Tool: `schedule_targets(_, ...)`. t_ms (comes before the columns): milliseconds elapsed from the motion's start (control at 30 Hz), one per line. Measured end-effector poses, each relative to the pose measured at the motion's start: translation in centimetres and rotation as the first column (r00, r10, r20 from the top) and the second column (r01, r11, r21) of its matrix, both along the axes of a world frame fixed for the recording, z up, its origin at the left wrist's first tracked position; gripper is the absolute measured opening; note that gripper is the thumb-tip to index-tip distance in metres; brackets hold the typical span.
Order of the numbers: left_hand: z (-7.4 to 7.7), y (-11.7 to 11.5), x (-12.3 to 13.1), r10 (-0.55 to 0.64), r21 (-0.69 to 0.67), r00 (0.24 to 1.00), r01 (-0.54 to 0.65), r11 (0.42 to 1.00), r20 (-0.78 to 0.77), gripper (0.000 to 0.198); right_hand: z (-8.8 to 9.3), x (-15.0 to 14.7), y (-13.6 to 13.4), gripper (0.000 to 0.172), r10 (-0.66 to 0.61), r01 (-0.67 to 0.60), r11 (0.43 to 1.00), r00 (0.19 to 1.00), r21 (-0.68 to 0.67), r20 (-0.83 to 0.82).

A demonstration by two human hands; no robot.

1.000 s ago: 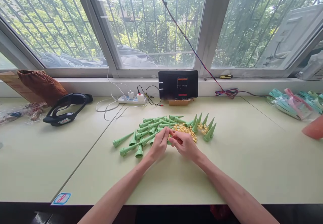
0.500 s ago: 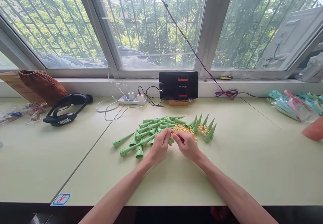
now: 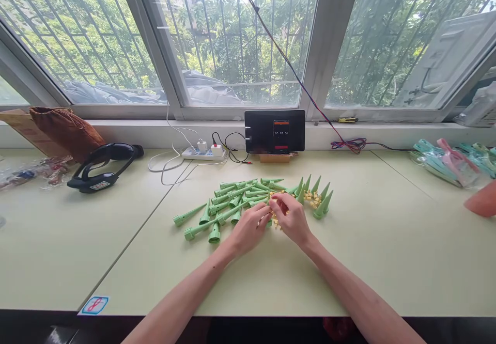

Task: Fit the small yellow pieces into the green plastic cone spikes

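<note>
A heap of green plastic spikes lies on the pale green table, some long and lying flat, several short cones standing upright at the right. Small yellow pieces are scattered between them. My left hand has its fingers curled around a green spike at the heap's near edge. My right hand touches it from the right, fingers pinched over the yellow pieces; what they hold is hidden.
A black tablet showing a timer stands at the window sill, a power strip with cables to its left. A black headset and brown bag lie far left. Bagged teal and pink items sit far right, beside another person's hand.
Both hands have shifted slightly away from me and to the right, over the yellow pieces. The right hand's fingers now reach down into them.
</note>
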State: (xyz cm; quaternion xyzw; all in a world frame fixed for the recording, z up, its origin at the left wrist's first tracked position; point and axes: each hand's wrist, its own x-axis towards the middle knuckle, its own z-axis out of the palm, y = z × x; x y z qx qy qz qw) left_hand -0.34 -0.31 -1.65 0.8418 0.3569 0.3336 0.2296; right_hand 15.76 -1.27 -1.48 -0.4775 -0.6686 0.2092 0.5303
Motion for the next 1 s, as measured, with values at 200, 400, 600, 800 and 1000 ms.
schedule_targets(200, 0.5, -0.1, 0.0, -0.063, 0.021, 0.998, 0.063, 0.998, 0.02, 0.028, -0.2, 0.1, 0.2, 0.025, 0.034, -0.034, 0.999, 0.999, 0.001, 0.041)
schedule_targets(400, 0.5, -0.1, -0.1, -0.07, 0.096, 0.997, 0.071, 0.993, -0.018, 0.032, -0.4, 0.1, 0.4, 0.025, 0.061, -0.061, 0.998, 0.998, 0.004, 0.029)
schedule_targets(600, 0.0, 0.4, -0.5, -0.087, 0.229, 0.993, 0.104, 0.968, -0.084, 0.028, -0.2, 0.4, 0.3, 0.021, 0.088, -0.088, 0.996, 0.996, 0.008, 0.02)
schedule_targets(800, 0.0, 0.2, -0.5, -0.079, 0.31, 0.985, 0.123, 0.943, -0.152, 0.028, 0.4, 0.8, 0.2, 0.031, 0.145, -0.143, 0.989, 0.987, -0.027, 0.064)
schedule_targets(1000, 0.4, -0.5, -0.4, -0.115, 0.342, 0.99, 0.079, 0.936, 0.087, 0.025, 3.0, 2.9, 0.2, 0.031, 0.139, -0.137, 0.989, 0.99, -0.048, 0.032)
